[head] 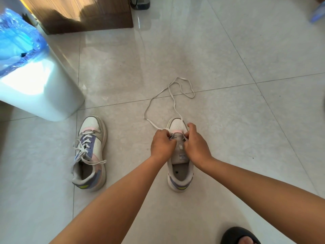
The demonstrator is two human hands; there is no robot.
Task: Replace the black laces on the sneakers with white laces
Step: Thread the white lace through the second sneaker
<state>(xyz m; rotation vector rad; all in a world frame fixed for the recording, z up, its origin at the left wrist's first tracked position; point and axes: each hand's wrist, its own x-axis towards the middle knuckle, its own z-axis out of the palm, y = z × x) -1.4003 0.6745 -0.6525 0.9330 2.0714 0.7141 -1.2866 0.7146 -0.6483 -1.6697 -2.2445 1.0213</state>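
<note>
A slippered foot point(240, 236) stands nearest. Beyond it, left hand point(162, 144) and right hand point(196, 143) pinch the white lace point(173, 97) at the right sneaker point(179, 173), threading its lowest eyelets; next, cross upward. Left of it, the laced sneaker point(90, 154).

A home interior: glossy pale floor tiles point(228, 59), a white bin point(40, 95) lined with a blue plastic bag point(15, 37), wooden furniture point(79, 13), and a black slipper point(239, 235) on a foot.

1. Both forearms are seen bare, with no sleeves reaching them.
2. No rings or bands are seen on the left hand point(162, 144) or right hand point(197, 145).
3. A black slipper point(239, 235) is worn, near right.
</note>
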